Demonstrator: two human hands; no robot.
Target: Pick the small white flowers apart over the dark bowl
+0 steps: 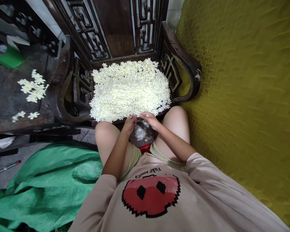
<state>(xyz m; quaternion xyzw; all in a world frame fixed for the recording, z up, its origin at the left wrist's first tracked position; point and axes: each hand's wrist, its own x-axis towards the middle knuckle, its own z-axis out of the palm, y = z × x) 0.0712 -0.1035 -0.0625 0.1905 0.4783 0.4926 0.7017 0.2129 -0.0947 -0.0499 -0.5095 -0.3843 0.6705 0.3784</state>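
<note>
Knees frame both hands, left hand [130, 123] and right hand [148, 118], fingertips pinched together on something small at the near edge of the flower pile [130, 88] on the chair [181, 61]. Most flowers lie heaped; a few sit apart on the tabletop [9, 96].

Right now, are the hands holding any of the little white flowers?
It cannot be told. Both the left hand and right hand meet at the near edge of the flower pile, fingers curled, but anything pinched is too small to see.
</note>
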